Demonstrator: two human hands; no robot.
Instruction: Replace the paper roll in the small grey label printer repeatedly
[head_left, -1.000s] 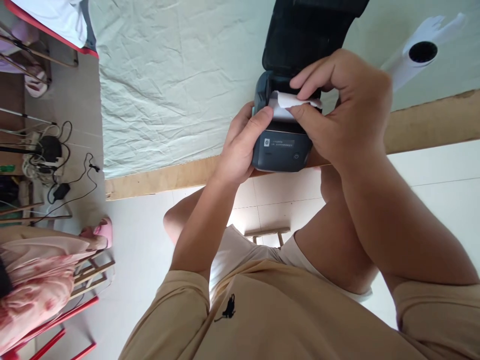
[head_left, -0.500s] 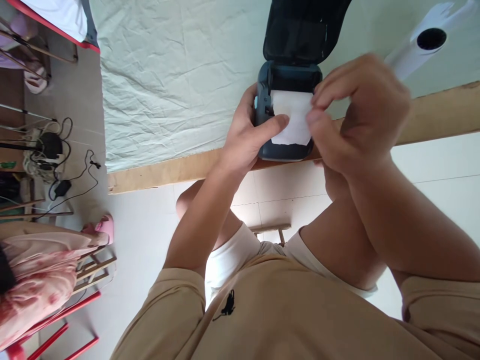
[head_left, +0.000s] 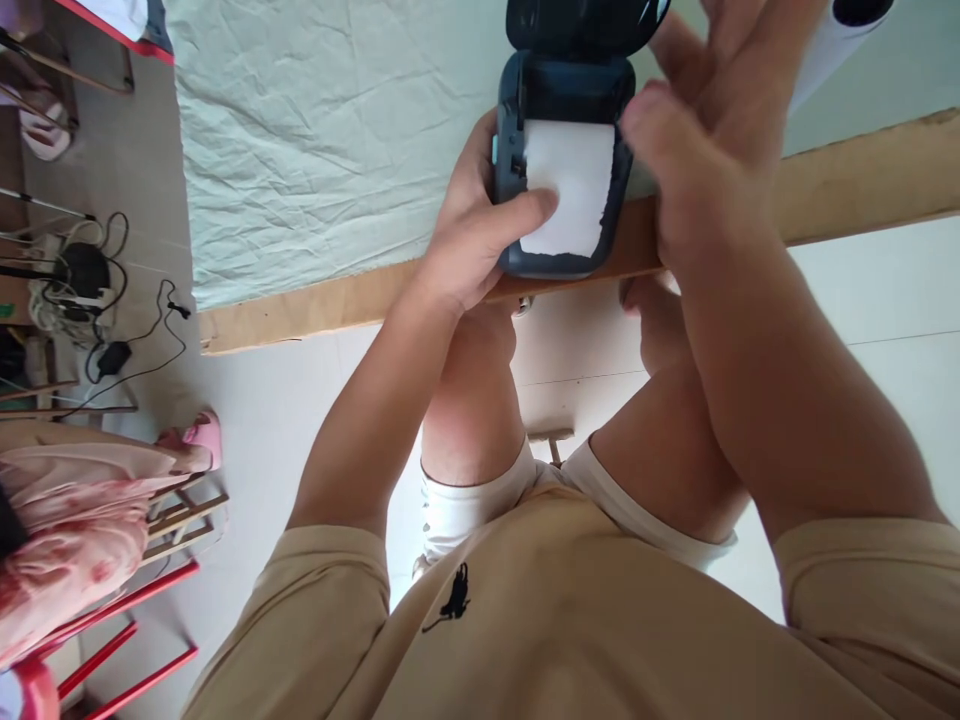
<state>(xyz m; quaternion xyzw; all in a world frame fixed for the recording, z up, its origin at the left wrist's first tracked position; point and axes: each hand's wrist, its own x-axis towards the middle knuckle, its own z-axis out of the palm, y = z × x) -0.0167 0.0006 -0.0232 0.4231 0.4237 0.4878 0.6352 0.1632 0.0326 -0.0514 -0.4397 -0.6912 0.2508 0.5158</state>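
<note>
A dark blue device (head_left: 555, 265) with its black lid (head_left: 577, 25) flipped back is at the table's front edge. White paper (head_left: 574, 190) with a ragged lower edge lies across its front part. My left hand (head_left: 487, 215) grips the device from the left, the thumb resting on the paper and the other fingers partly hidden beneath. My right hand (head_left: 712, 120) is raised at the device's right side, its fingers apart near the lid, with nothing seen in it.
A pale green cloth (head_left: 322, 140) covers the wood-edged table (head_left: 862, 185). A white roll (head_left: 825, 65) with a dark end is behind my right hand. Cables (head_left: 82, 280), a red stool frame (head_left: 127, 600) and a person's pink slipper (head_left: 206, 437) are at the left.
My right hand has let go of the paper's right edge, opened and moved up toward the lid. The view has shifted, so the device appears higher. My left hand keeps its grip.
</note>
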